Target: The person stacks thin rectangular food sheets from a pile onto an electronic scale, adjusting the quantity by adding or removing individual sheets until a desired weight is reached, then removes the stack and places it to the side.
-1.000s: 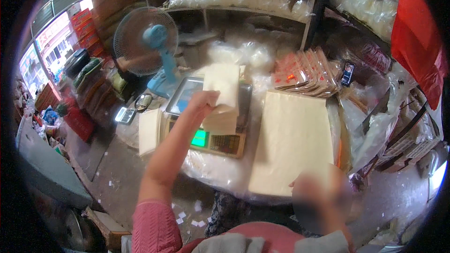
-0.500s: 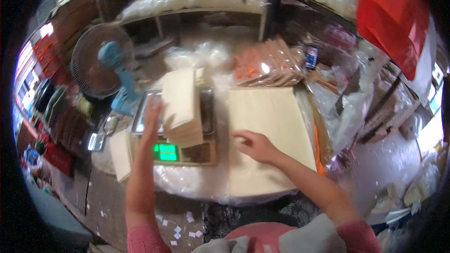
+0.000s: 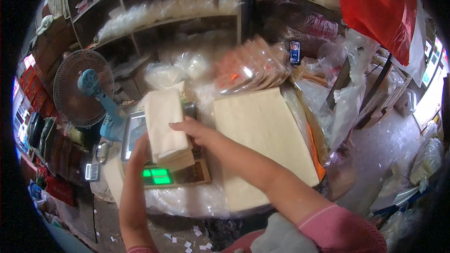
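Note:
A thick stack of cream paper sheets (image 3: 165, 122) sits on the metal pan of a digital scale (image 3: 133, 133), whose green display (image 3: 158, 176) is lit. My left hand (image 3: 142, 146) grips the stack's left side; its fingertips are hidden against the stack. From the right, my right hand (image 3: 191, 129) closes on the stack, with one digit lying over the top face and the others down the right side, mostly out of sight. Right of the scale lies a wide pile of larger cream sheets (image 3: 262, 145), touched by neither hand.
A blue fan (image 3: 89, 84) stands behind the scale at left, near a small calculator-like device (image 3: 92, 172). Plastic-wrapped orange-printed packs (image 3: 253, 65) and a phone with a lit screen (image 3: 295, 52) are at the back. A red bag (image 3: 379, 14) hangs at upper right.
My right hand has moved left from above the large sheets onto the stack. My left hand, raised beside the stack before, now grips its side. The view has shifted.

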The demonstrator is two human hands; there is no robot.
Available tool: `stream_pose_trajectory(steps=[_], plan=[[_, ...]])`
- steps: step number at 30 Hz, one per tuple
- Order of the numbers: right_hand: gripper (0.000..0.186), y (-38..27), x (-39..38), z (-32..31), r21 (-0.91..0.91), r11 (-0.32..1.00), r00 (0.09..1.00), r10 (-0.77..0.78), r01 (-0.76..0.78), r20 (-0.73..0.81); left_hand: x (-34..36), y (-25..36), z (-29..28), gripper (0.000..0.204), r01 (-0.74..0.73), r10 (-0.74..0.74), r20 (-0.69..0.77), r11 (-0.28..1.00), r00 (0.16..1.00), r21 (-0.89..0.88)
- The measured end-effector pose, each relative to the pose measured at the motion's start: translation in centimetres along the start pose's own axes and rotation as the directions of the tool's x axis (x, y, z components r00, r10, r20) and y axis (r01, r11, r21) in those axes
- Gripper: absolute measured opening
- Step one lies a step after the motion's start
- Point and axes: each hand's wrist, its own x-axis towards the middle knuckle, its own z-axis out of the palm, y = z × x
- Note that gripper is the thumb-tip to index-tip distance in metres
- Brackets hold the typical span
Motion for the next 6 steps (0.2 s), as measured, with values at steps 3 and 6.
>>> stream_pose_trajectory(steps=[3,6], plan=[[0.056,-1.3,-2.8,-1.0,0.158,0.987,0.995,-0.047,0.032,0.092,0.0,0.0,0.5,0.05,0.191,-0.169,0.111,0.954,0.979,-0.23],[0.055,-3.2,-5.1,-0.8,0.195,0.978,0.985,-0.102,0.074,0.138,1.0,-1.5,0.3,0.057,0.059,0.005,0.191,0.943,0.981,-0.326]])
